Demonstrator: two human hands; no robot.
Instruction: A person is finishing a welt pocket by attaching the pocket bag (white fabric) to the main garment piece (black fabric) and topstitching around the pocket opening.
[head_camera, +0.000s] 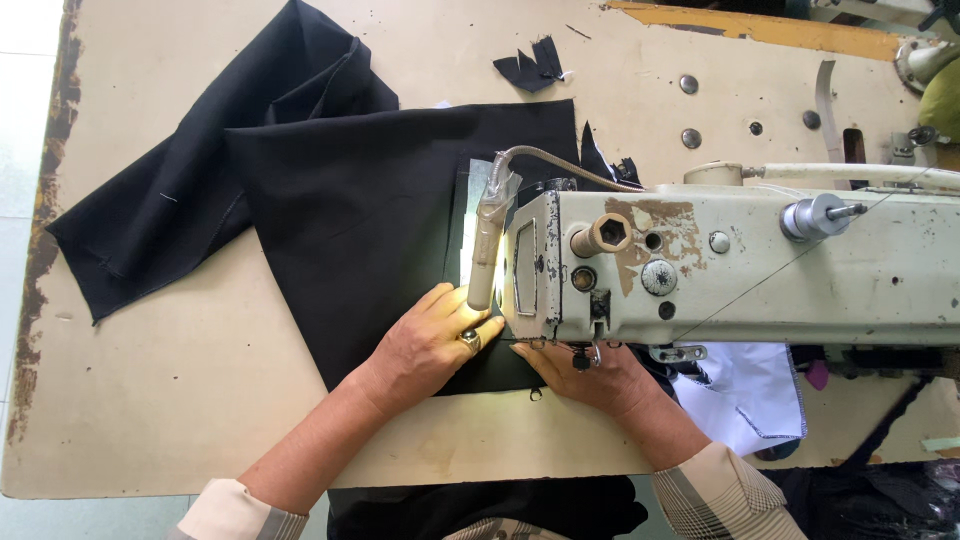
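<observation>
two hands (430, 345) (590, 380) on one black cloth (340, 210)

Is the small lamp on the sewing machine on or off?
On. The lamp on the sewing machine casts a bright glow on the black fabric and the left hand.

Fabric (330, 200) spread on table (150, 400) left of sewing machine (740, 265), scraps (535, 65) behind, both hands at its head
</observation>
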